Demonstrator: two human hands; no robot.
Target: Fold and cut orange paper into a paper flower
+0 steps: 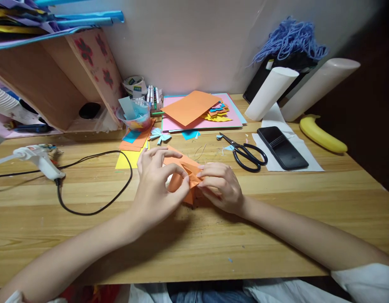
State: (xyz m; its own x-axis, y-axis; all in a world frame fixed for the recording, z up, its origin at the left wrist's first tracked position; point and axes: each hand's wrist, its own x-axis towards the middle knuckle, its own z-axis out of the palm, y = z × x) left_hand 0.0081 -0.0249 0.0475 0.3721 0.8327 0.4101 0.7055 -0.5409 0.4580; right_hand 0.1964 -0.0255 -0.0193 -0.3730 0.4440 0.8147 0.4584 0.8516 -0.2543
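Both hands fold an orange paper (185,179) in the middle of the worktop (87,235). The left hand (158,185) and right hand (221,187) have their fingers pinched together on it. The fold looks half made; next it needs a firm press along the crease.

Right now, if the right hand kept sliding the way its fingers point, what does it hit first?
The right hand points left, already touching the folded orange paper. Going on, it would likely meet the left hand pinching that paper from the other side. Depth is unclear, but nothing else lies between.
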